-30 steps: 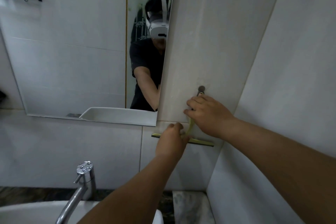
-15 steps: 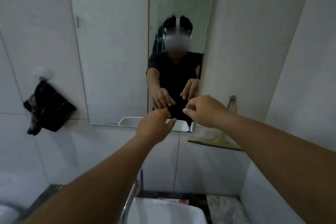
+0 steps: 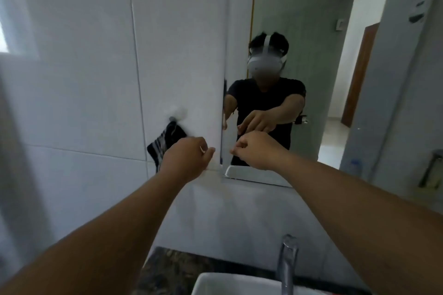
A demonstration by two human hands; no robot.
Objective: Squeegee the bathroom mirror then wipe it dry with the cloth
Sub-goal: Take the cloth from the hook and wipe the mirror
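View has swung left; the squeegee is out of frame and the left hand (image 3: 185, 158) now nears the cloth (image 3: 165, 142) hanging left of the mirror (image 3: 311, 79). Both hands loosely curled, empty; right hand (image 3: 255, 149) idle. Grasp cloth fully before lifting off its hook.

We are in a home bathroom, white tiled walls (image 3: 79, 79), our wall mirror (image 3: 311, 31), a chrome tap (image 3: 287, 263) over a white basin (image 3: 230, 282), a striped cloth (image 3: 165, 141) hung by 1 hook, doorway reflected.
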